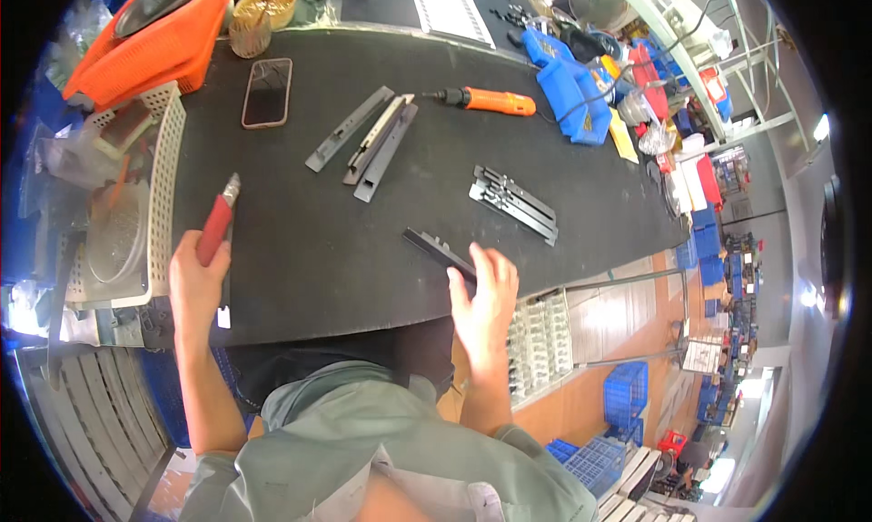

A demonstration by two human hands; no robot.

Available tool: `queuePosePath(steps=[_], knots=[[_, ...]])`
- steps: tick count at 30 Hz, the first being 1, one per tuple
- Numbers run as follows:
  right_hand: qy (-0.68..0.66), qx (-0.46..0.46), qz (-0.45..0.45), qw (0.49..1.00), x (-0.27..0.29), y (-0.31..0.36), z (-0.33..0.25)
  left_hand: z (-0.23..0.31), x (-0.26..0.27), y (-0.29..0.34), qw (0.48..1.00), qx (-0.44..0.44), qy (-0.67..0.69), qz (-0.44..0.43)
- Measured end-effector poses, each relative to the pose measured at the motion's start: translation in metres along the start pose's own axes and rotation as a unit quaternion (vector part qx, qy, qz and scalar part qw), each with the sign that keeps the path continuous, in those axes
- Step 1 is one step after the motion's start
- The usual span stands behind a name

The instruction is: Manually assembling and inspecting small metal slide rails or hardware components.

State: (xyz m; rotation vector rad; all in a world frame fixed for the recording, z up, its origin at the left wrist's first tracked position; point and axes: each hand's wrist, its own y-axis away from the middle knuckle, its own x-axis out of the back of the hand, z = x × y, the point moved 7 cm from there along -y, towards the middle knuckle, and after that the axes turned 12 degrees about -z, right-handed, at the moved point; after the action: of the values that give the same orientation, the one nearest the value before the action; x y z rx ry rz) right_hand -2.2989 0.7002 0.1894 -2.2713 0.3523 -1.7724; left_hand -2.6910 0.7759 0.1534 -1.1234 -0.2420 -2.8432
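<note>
The left hand grips a red-handled hand tool, tip pointing away. The right hand pinches the near end of a dark metal rail over the black worktop. Beyond lie similar rails, then an orange power screwdriver.

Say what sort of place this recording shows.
Probably a small-parts assembly workshop: an orange power screwdriver and slim metal rails lie on a black workbench, with blue bins at its far right.
</note>
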Motion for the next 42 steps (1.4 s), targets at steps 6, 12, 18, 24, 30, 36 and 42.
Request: queuePosePath(steps=[6, 12, 18, 24, 30, 36, 42], knots=[[-0.079, -0.024, -0.121, 0.989, -0.034, -0.009, 0.051, -0.004, -0.001, -0.005, 0.988, 0.032, 0.141, -0.051], [0.010, -0.035, -0.047, 0.998, -0.022, -0.029, 0.063, 0.013, -0.049, 0.018, 0.938, 0.038, 0.318, -0.135], [-0.617, -0.081, -0.282, 0.730, -0.081, -0.004, -0.054, 0.065, -0.124, 0.055, 0.772, 0.018, 0.571, -0.279], [-0.801, -0.196, -0.311, 0.473, -0.093, 0.018, -0.083, 0.074, -0.124, 0.073, 0.839, 0.015, 0.476, -0.263], [-0.764, -0.222, -0.325, 0.511, -0.072, 0.025, -0.061, 0.056, -0.079, 0.060, 0.891, -0.026, 0.397, -0.219], [-0.706, -0.367, -0.385, 0.467, -0.071, 0.088, -0.038, 0.056, -0.074, 0.061, 0.901, -0.021, 0.287, -0.324], [-0.621, -0.416, -0.414, 0.519, -0.066, 0.124, -0.025, 0.077, -0.073, 0.061, 0.922, -0.110, 0.066, -0.366]])
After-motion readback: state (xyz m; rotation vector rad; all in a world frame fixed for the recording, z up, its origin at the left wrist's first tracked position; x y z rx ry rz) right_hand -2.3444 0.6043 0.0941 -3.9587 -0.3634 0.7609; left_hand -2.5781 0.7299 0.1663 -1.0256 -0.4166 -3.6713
